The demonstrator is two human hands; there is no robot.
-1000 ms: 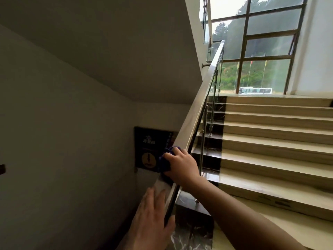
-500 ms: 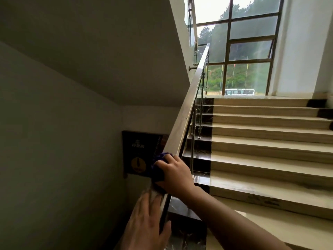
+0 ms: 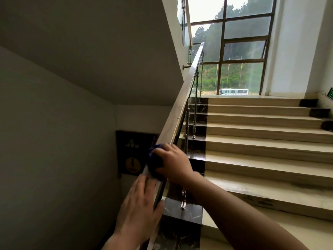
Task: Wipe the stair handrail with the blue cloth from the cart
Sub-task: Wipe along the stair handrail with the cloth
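Note:
A flat metal handrail (image 3: 182,98) climbs from the bottom centre to the upper middle of the head view. My right hand (image 3: 173,162) presses a bunched blue cloth (image 3: 155,159) onto the rail, fingers curled over it; most of the cloth is hidden under the hand. Just below it, my left hand (image 3: 139,207) lies flat on the rail with fingers together and the thumb hooked around the right edge. The cart is not in view.
Beige steps (image 3: 261,141) with dark marble ends rise on the right to a landing below a large window (image 3: 241,47). Glass panels and metal posts (image 3: 187,127) hang under the rail. A dark sign (image 3: 131,152) hangs on the wall left of the rail.
The view has shifted so the rail and hands sit further left and lower in the frame. My right hand keeps the cloth on the rail, and my left hand rests just below it.

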